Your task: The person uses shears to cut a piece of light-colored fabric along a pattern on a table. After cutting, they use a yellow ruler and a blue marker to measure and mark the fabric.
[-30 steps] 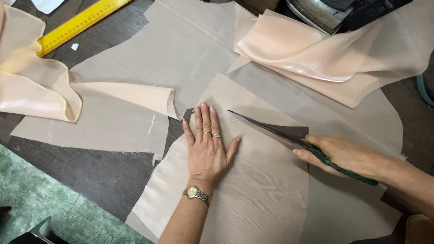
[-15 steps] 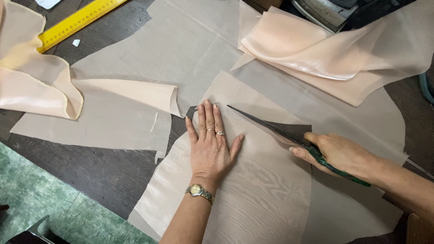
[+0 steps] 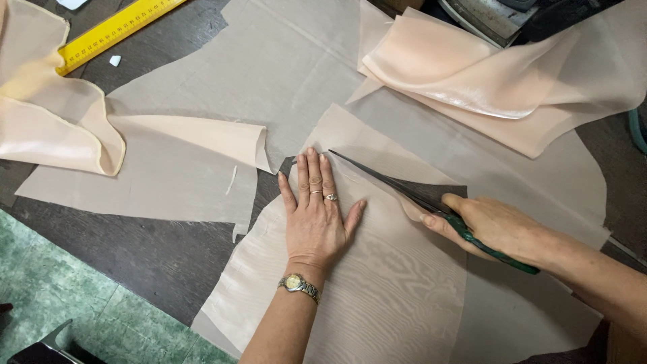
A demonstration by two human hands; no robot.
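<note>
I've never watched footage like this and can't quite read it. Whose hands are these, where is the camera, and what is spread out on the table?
The camera sits on a person's head and looks down, so both hands are that person's own; there is no machine. The left hand, with rings and a wristwatch, lies flat with fingers spread on a sheer beige fabric piece, pressing it to the dark table. The right hand grips green-handled scissors; their long blades point toward the left fingertips along the fabric's edge. More sheer cloth lies spread around, with shinier peach fabric bunched at upper right and another fold at left. A yellow ruler lies at the top left, a small white bit beside it. Green floor shows below.
</note>
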